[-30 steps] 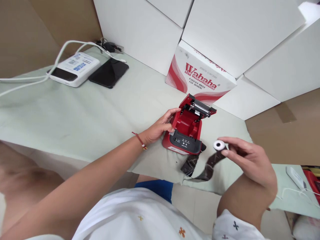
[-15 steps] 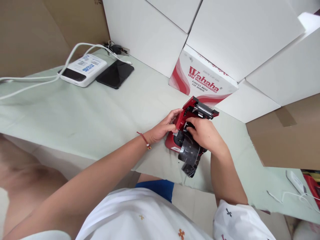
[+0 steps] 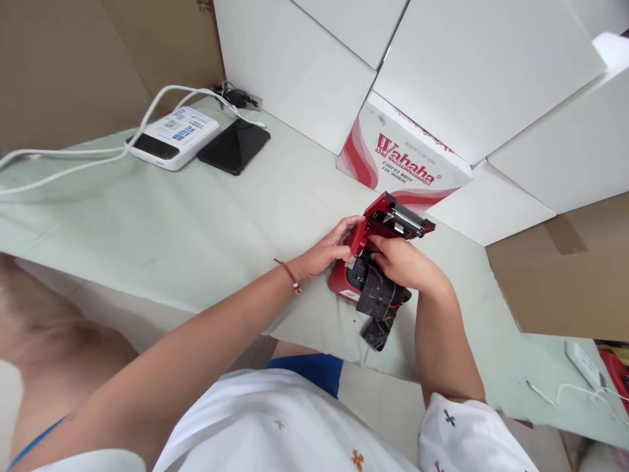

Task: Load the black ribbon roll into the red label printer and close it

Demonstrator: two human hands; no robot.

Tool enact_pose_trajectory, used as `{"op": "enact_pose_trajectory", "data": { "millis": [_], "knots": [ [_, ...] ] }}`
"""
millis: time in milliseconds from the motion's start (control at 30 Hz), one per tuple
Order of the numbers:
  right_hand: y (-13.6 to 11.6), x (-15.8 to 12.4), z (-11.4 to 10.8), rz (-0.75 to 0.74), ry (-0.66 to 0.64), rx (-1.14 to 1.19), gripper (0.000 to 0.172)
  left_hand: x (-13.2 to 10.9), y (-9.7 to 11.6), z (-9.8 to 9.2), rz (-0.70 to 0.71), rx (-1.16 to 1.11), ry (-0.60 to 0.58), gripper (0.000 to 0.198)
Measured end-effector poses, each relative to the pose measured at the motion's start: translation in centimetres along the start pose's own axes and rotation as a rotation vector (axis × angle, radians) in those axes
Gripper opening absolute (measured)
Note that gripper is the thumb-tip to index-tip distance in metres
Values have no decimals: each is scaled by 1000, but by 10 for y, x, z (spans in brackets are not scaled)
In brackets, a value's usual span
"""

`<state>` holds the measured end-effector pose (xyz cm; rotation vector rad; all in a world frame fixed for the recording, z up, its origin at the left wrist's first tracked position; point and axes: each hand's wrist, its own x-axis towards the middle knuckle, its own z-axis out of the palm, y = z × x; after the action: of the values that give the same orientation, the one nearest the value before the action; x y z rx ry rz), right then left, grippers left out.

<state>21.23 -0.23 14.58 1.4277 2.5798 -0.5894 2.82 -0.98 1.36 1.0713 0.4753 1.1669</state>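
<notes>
A small red printer (image 3: pixel 339 280) with its lid raised stands on the cloth-covered table; a dark roller (image 3: pixel 407 218) shows on the lid's upper edge. My left hand (image 3: pixel 330 252) is closed on the printer's left side, thumb on the near edge of the lid. Into the opening reaches my right hand (image 3: pixel 400 261), its fingers bent and pressed together at the upper end of a strip of black film (image 3: pixel 378 295). The fingertips are partly hidden inside. Wrinkled, the film hangs out over the printer's front and down onto the table.
Behind the printer stands a Wahaha carton (image 3: pixel 403 157) against stacked white boxes (image 3: pixel 295 78). To the left lie a white power bank (image 3: pixel 184 137) with cables, a black phone (image 3: pixel 234 145) and keys (image 3: pixel 238 97). A brown carton (image 3: pixel 560 282) and a white charger (image 3: pixel 584 364) are at the right.
My right fingers have shifted slightly within the printer, and the black film now lies flatter and more creased over the front. My left hand keeps its hold. The view has moved slightly.
</notes>
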Motion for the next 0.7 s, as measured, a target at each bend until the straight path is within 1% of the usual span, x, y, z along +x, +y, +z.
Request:
{"op": "enact_pose_trajectory", "data": {
  "millis": [67,133,167,200,233,300,333,367,400,500,533,600,700],
  "knots": [
    [0,-9,-2,12,53,92,37,0,-1,-1,4,14,-12,83],
    [-1,-21,-4,38,166,222,35,-1,-1,-1,6,21,-22,83],
    [-1,-27,-4,45,268,288,32,-1,-1,-2,10,22,-24,84],
    [-1,-33,-5,49,408,338,29,-1,-2,-2,15,25,-25,85],
    [0,-37,-5,48,578,363,29,-1,-2,-3,20,29,-24,86],
    [5,-40,-3,40,907,311,31,-1,-4,-4,26,45,-23,91],
    [9,-39,-1,38,1015,248,34,-1,-5,-5,28,54,-24,95],
    [14,-37,1,39,1073,175,38,-1,-6,-6,31,58,-28,98],
    [19,-34,4,37,1081,108,42,0,-8,-7,35,61,-34,101],
    [30,-29,14,19,997,11,47,0,-11,-8,64,71,-39,107],
    [31,-30,18,7,987,14,46,0,-11,-8,72,78,-36,107],
    [28,-34,26,-24,1007,40,40,0,-11,-8,90,87,-32,106],
    [19,-47,37,-92,1034,91,30,-1,-6,-5,117,37,-28,97]
  ]
}}
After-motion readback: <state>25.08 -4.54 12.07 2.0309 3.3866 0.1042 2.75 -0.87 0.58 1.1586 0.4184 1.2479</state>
